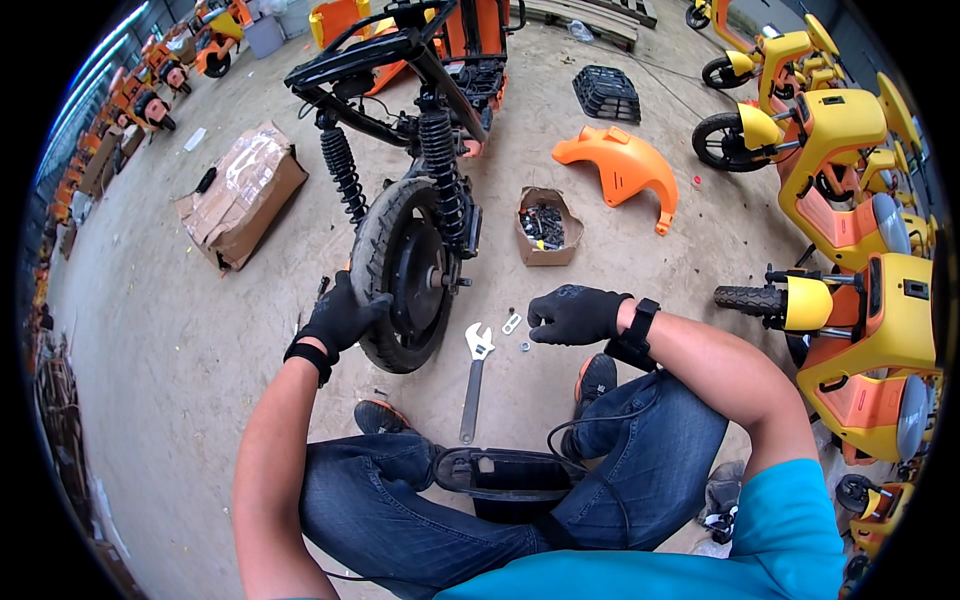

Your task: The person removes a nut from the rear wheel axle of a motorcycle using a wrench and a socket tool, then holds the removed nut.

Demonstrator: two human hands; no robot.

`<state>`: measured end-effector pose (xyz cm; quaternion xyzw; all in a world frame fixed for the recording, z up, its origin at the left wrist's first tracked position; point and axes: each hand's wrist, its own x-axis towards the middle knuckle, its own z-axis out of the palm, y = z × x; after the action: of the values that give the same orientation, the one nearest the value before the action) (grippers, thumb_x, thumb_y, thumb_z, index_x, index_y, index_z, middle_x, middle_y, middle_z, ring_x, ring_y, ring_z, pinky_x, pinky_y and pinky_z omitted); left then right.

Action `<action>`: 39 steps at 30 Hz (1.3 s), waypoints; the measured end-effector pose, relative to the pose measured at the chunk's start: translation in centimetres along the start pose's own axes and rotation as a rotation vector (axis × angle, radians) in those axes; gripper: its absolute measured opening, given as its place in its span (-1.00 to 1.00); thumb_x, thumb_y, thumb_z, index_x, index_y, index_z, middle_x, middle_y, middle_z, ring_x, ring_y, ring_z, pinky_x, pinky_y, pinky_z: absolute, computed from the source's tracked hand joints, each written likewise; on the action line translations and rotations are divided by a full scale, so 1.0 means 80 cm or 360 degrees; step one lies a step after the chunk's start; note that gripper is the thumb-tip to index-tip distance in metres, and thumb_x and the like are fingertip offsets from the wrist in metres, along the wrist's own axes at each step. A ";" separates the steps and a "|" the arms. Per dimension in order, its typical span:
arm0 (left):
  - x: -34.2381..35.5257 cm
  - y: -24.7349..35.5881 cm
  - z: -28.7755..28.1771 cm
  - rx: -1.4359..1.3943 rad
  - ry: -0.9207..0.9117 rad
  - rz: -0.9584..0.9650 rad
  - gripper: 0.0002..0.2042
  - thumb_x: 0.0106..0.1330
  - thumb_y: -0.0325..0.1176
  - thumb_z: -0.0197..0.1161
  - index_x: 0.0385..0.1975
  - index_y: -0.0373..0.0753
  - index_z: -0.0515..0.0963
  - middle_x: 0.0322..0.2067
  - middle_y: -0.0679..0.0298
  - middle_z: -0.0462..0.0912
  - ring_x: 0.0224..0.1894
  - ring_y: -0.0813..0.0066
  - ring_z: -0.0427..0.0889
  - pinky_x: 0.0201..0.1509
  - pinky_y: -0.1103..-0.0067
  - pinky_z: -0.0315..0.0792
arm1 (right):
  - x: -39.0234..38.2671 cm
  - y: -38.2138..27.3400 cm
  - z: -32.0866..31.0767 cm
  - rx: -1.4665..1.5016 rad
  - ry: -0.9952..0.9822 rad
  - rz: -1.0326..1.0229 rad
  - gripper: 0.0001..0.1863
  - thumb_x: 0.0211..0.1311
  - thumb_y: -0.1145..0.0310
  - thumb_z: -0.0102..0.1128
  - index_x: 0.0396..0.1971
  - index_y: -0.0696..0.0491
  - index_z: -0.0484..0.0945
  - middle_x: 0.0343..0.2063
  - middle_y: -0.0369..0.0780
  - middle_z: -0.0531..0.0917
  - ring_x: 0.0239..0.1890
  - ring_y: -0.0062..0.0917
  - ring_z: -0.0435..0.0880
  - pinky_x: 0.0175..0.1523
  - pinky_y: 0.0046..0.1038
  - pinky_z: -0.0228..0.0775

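Observation:
The rear wheel of a partly stripped scooter stands upright in front of me, below two black coil springs. My left hand, in a black glove, grips the tyre's left side with the thumb across the tread; its other fingers are partly hidden. To the wheel's right my right hand, also gloved, hovers over the floor with fingers curled together; anything in them is hidden. Close to those fingertips lie a small slotted metal plate and a nut. An adjustable wrench rests between my feet.
An open carton of small hardware stands beyond my right hand, near an orange fender and a black basket. At left sits a worn cardboard box. Yellow scooters line the right side. A black seat-like piece is between my legs.

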<state>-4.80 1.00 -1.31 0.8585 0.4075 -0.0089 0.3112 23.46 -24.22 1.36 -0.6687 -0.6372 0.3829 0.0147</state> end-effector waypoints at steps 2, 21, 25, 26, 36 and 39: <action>0.001 -0.001 0.000 0.0001 0.0005 0.0004 -0.29 0.17 0.11 0.33 0.04 -0.41 0.28 -0.14 -0.17 0.63 -0.03 -0.01 0.64 0.04 0.31 0.48 | -0.001 -0.002 -0.001 0.0001 -0.0002 0.0009 -0.58 0.26 0.00 0.06 -0.19 0.09 0.52 -0.40 -0.08 0.64 -0.26 -0.24 0.61 -0.13 -0.26 0.39; -0.001 0.000 0.000 0.0013 0.0044 0.0059 -0.26 0.16 0.13 0.31 0.06 -0.44 0.28 -0.15 -0.20 0.62 -0.03 -0.05 0.63 0.04 0.30 0.47 | -0.002 -0.008 -0.005 0.0046 -0.0012 0.0038 -0.59 0.19 0.04 0.07 -0.22 0.10 0.56 -0.30 -0.03 0.65 -0.15 -0.15 0.61 -0.04 -0.21 0.40; -0.005 0.012 -0.007 -0.0058 -0.0037 -0.0001 -0.12 0.11 0.13 0.35 0.20 -0.50 0.21 -0.01 -0.24 0.56 0.08 -0.06 0.57 0.14 0.31 0.44 | -0.003 -0.007 -0.005 0.0050 -0.0009 0.0043 -0.59 0.19 0.04 0.06 -0.22 0.10 0.56 -0.29 -0.03 0.65 -0.16 -0.15 0.61 -0.04 -0.21 0.40; -0.004 0.012 -0.007 -0.0043 -0.0041 -0.0015 -0.12 0.11 0.13 0.34 0.20 -0.51 0.21 -0.02 -0.24 0.57 0.08 -0.07 0.57 0.14 0.31 0.44 | -0.004 -0.008 -0.005 0.0046 -0.0006 0.0044 -0.59 0.19 0.04 0.06 -0.22 0.10 0.56 -0.29 -0.03 0.65 -0.16 -0.15 0.61 -0.04 -0.21 0.40; -0.003 0.013 -0.007 0.0011 -0.0053 -0.0064 -0.11 0.10 0.14 0.33 0.18 -0.56 0.21 -0.07 -0.28 0.58 0.04 -0.08 0.60 0.10 0.31 0.46 | -0.004 -0.009 -0.006 0.0056 -0.0009 0.0035 -0.60 0.18 0.04 0.05 -0.23 0.09 0.55 -0.30 -0.03 0.64 -0.15 -0.16 0.60 -0.04 -0.21 0.40; -0.001 0.008 -0.005 0.0031 -0.0054 -0.0052 -0.10 0.11 0.14 0.33 0.19 -0.56 0.19 -0.08 -0.28 0.59 0.03 -0.09 0.60 0.10 0.30 0.46 | -0.004 -0.007 -0.004 0.0040 0.0011 0.0031 -0.60 0.18 0.04 0.06 -0.23 0.09 0.55 -0.30 -0.03 0.64 -0.15 -0.16 0.60 -0.04 -0.21 0.40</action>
<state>-4.46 0.88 -0.60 0.8544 0.4160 -0.0324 0.3096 23.21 -24.21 2.01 -0.6761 -0.6257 0.3886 0.0214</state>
